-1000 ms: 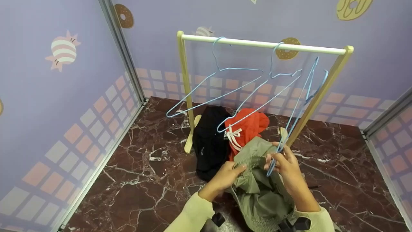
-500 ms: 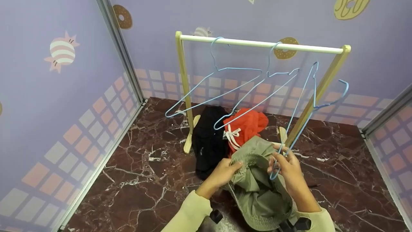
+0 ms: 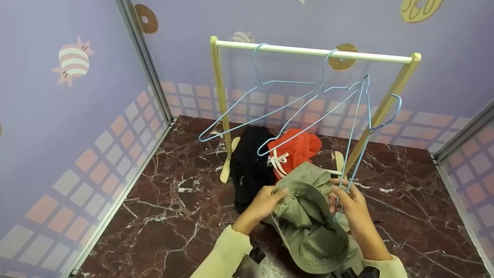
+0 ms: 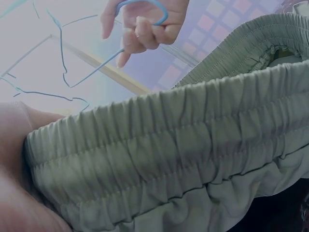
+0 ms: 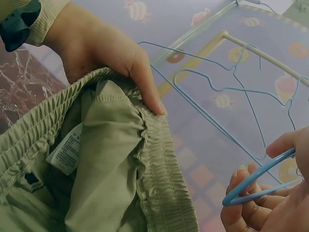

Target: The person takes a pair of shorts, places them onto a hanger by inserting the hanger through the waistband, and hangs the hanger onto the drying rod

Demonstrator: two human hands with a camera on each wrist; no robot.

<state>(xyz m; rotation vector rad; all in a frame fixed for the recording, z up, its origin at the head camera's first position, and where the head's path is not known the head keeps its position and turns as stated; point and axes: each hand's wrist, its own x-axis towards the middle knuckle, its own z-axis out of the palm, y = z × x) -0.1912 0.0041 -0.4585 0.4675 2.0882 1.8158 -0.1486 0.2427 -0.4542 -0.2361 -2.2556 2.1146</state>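
Olive-green garment (image 3: 308,226), waistband up, mouth gaping toward you. Your left hand (image 3: 264,202) pinches one side of the rim, thumb on the inner face. Waistband (image 4: 159,140) elasticated, gathered in stitched rows; fabric below it loose and creased. Inside, in your right-wrist view: white printed label (image 5: 65,150), small dark patch (image 5: 33,181).

Light-blue wire hanger (image 3: 370,128), tilted on end. Your right hand (image 3: 349,200) grips it by one shoulder end; opposite end points up, hook out to the right. Gripped end near the waistband, apart from it.
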